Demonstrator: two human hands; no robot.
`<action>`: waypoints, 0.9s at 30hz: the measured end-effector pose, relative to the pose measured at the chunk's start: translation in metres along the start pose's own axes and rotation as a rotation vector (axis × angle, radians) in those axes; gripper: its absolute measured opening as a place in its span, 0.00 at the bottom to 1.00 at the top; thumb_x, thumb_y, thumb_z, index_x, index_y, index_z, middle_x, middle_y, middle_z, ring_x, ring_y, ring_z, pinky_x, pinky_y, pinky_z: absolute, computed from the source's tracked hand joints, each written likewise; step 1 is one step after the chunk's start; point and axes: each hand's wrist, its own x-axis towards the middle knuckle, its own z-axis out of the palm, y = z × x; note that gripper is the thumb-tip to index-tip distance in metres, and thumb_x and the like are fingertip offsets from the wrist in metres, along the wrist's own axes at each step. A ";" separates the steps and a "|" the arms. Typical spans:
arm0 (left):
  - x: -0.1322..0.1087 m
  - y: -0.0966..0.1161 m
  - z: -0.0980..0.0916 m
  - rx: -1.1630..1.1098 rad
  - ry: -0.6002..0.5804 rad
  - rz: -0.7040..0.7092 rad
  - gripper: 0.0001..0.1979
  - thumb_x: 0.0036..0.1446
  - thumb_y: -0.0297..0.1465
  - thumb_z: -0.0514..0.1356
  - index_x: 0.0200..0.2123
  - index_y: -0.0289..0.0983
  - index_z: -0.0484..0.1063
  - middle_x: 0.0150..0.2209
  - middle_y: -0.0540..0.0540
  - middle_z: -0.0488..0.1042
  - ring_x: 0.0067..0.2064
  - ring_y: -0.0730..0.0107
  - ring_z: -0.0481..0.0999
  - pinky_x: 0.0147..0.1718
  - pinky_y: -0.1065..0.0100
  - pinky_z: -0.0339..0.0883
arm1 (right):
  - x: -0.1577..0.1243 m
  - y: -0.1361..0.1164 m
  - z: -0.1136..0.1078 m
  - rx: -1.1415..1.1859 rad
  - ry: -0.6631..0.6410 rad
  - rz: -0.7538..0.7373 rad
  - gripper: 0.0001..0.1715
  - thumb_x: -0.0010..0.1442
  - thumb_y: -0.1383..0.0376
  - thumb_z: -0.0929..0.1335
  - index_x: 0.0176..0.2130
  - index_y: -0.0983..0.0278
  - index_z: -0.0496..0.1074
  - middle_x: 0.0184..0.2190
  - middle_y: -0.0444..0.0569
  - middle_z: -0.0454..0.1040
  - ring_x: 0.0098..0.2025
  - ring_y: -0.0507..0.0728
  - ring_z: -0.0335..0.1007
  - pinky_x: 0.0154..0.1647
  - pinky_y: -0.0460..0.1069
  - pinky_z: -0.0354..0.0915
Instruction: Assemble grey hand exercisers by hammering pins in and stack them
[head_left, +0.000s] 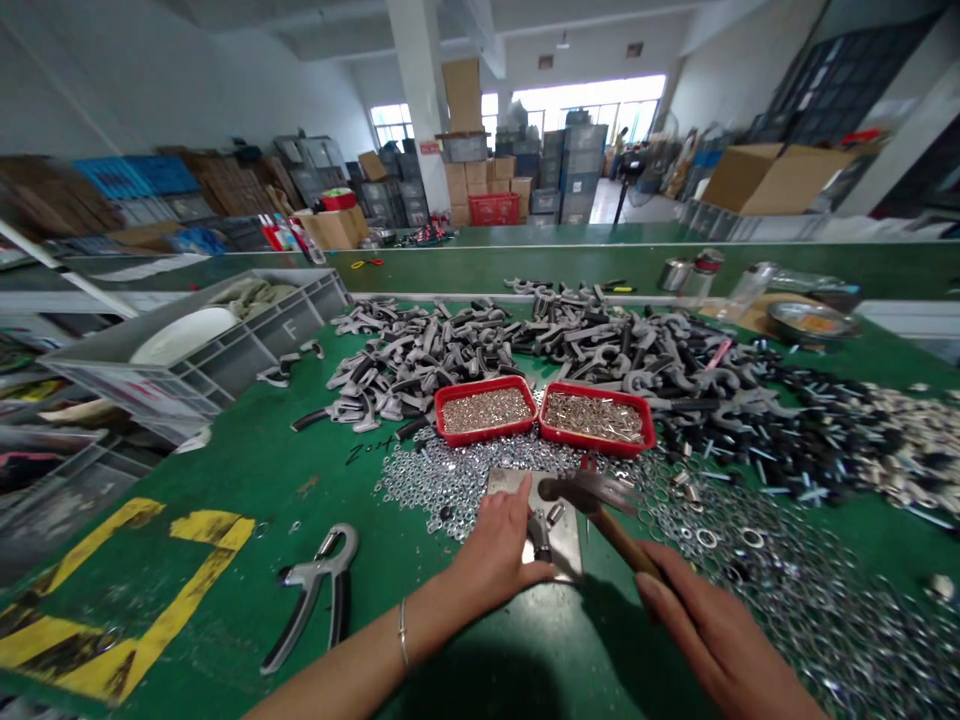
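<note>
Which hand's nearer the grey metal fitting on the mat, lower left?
Left. The left hand sits on a metal plate to the fitting's right; the right hand, holding a hammer, is farther right.

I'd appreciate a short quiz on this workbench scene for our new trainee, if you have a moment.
1. What tool does the right hand grip?
2. True or false: the left hand rests on a flat silver metal plate.
3. How many rectangular red plastic trays stand just beyond that plate?

Key: 1. a wooden-handled steel hammer; 2. true; 3. two.
</note>
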 end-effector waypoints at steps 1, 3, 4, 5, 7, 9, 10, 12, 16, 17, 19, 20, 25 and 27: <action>-0.003 0.000 0.002 -0.020 -0.011 -0.017 0.56 0.49 0.41 0.70 0.70 0.32 0.38 0.58 0.31 0.65 0.57 0.45 0.64 0.58 0.44 0.57 | 0.004 -0.001 0.003 -0.047 -0.010 -0.002 0.26 0.68 0.49 0.56 0.56 0.58 0.67 0.44 0.54 0.79 0.40 0.62 0.77 0.42 0.54 0.70; -0.005 -0.001 0.005 -0.045 -0.039 -0.050 0.55 0.50 0.36 0.69 0.70 0.33 0.36 0.55 0.33 0.67 0.57 0.45 0.65 0.58 0.45 0.57 | 0.013 0.002 0.008 -0.103 -0.062 0.019 0.25 0.67 0.48 0.57 0.49 0.60 0.71 0.40 0.54 0.79 0.37 0.63 0.77 0.40 0.55 0.69; -0.004 -0.002 0.006 -0.052 -0.059 -0.063 0.55 0.49 0.35 0.69 0.70 0.33 0.36 0.54 0.34 0.67 0.57 0.45 0.65 0.59 0.45 0.57 | 0.018 0.007 0.009 -0.097 -0.088 0.035 0.24 0.67 0.48 0.57 0.46 0.60 0.72 0.37 0.53 0.80 0.36 0.63 0.77 0.40 0.55 0.69; -0.003 -0.002 0.006 -0.058 -0.079 -0.074 0.56 0.48 0.35 0.70 0.70 0.33 0.37 0.54 0.34 0.68 0.57 0.44 0.64 0.59 0.44 0.57 | 0.021 0.012 0.009 -0.070 -0.105 0.052 0.24 0.67 0.48 0.57 0.43 0.60 0.72 0.35 0.52 0.80 0.35 0.62 0.77 0.40 0.54 0.70; 0.000 -0.004 0.005 -0.070 -0.107 -0.090 0.56 0.48 0.35 0.70 0.70 0.31 0.38 0.53 0.34 0.68 0.58 0.43 0.64 0.59 0.44 0.56 | 0.025 0.024 0.007 -0.005 -0.107 0.105 0.27 0.68 0.47 0.54 0.42 0.60 0.72 0.30 0.49 0.79 0.33 0.61 0.77 0.37 0.53 0.71; 0.000 -0.004 0.006 -0.081 -0.097 -0.092 0.55 0.49 0.34 0.70 0.70 0.31 0.39 0.53 0.34 0.68 0.57 0.44 0.64 0.60 0.45 0.55 | 0.025 0.035 0.005 -0.018 -0.079 0.160 0.30 0.68 0.46 0.52 0.43 0.61 0.72 0.26 0.48 0.77 0.30 0.61 0.76 0.33 0.53 0.71; -0.001 -0.003 0.007 -0.083 -0.080 -0.090 0.54 0.49 0.34 0.69 0.70 0.32 0.38 0.53 0.35 0.68 0.57 0.45 0.64 0.60 0.45 0.55 | 0.026 0.039 0.006 -0.073 -0.024 0.151 0.31 0.69 0.47 0.53 0.45 0.62 0.72 0.28 0.50 0.77 0.30 0.62 0.76 0.34 0.54 0.72; -0.004 -0.001 0.011 -0.082 -0.049 -0.090 0.55 0.50 0.34 0.68 0.70 0.35 0.36 0.53 0.37 0.68 0.57 0.47 0.65 0.61 0.44 0.54 | 0.029 0.044 0.013 -0.255 0.157 0.008 0.27 0.69 0.51 0.55 0.52 0.64 0.71 0.40 0.56 0.78 0.41 0.65 0.76 0.44 0.59 0.71; -0.003 0.000 0.006 -0.129 -0.102 -0.106 0.58 0.48 0.38 0.70 0.71 0.35 0.34 0.55 0.34 0.68 0.58 0.44 0.65 0.60 0.41 0.55 | 0.059 0.033 0.039 -0.568 0.305 -0.443 0.26 0.67 0.66 0.61 0.64 0.62 0.62 0.60 0.58 0.68 0.58 0.65 0.63 0.59 0.61 0.61; 0.000 -0.002 -0.001 -0.140 -0.114 -0.099 0.58 0.48 0.40 0.70 0.71 0.34 0.36 0.57 0.32 0.67 0.59 0.43 0.64 0.60 0.42 0.55 | 0.070 0.027 0.045 -0.609 0.271 -0.498 0.26 0.66 0.69 0.62 0.63 0.60 0.63 0.60 0.56 0.68 0.57 0.65 0.64 0.57 0.60 0.62; 0.014 -0.011 -0.023 -0.120 -0.072 -0.060 0.51 0.51 0.42 0.68 0.70 0.35 0.44 0.61 0.30 0.64 0.62 0.44 0.63 0.61 0.43 0.56 | 0.091 0.017 0.050 -0.668 0.219 -0.529 0.21 0.64 0.71 0.66 0.55 0.59 0.70 0.55 0.53 0.73 0.51 0.64 0.67 0.51 0.59 0.66; 0.023 -0.017 -0.038 -0.086 -0.022 -0.036 0.45 0.54 0.42 0.66 0.69 0.36 0.49 0.62 0.31 0.63 0.62 0.46 0.62 0.61 0.44 0.56 | 0.098 0.014 0.049 -0.677 0.205 -0.528 0.16 0.63 0.70 0.67 0.49 0.59 0.73 0.51 0.51 0.75 0.48 0.64 0.68 0.48 0.59 0.66; 0.102 -0.053 -0.108 0.105 0.099 -0.007 0.17 0.62 0.34 0.57 0.53 0.37 0.73 0.51 0.38 0.76 0.53 0.52 0.73 0.56 0.51 0.63 | 0.098 0.020 0.035 -0.460 0.200 -0.535 0.02 0.63 0.64 0.69 0.35 0.59 0.72 0.36 0.47 0.77 0.41 0.61 0.70 0.43 0.54 0.67; 0.144 -0.061 -0.115 0.130 0.076 0.003 0.12 0.61 0.31 0.56 0.45 0.38 0.78 0.44 0.41 0.79 0.48 0.54 0.75 0.53 0.56 0.65 | 0.086 0.025 0.034 -0.308 0.228 -0.477 0.03 0.64 0.62 0.67 0.39 0.58 0.72 0.37 0.48 0.76 0.40 0.60 0.70 0.42 0.52 0.68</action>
